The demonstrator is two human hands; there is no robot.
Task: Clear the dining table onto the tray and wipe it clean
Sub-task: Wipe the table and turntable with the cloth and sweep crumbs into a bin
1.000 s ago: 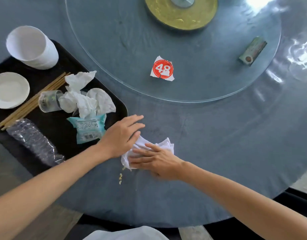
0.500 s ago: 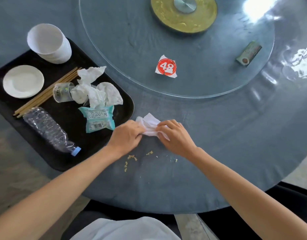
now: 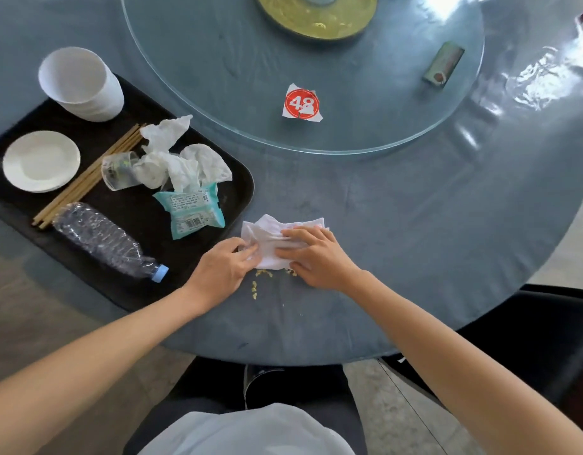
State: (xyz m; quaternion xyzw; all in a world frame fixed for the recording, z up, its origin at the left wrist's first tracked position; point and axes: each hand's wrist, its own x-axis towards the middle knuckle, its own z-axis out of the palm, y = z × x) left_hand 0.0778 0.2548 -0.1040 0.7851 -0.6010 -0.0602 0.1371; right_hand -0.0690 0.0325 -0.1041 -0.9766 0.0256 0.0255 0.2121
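Under both hands [image 3: 316, 257], crumpled white napkin [image 3: 277, 238]

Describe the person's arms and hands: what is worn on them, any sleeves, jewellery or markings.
Both forearms are bare as far up as the picture shows; no sleeves reach into view. The left hand and right hand wear no gloves, and no rings, watch or bracelets show on the fingers or wrists. No marks or tattoos are visible. Nails look short and unpainted, though blur makes that uncertain.

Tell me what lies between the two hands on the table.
Head view: the crumpled white tissue, pinched by the left hand and pressed flat by the right hand.
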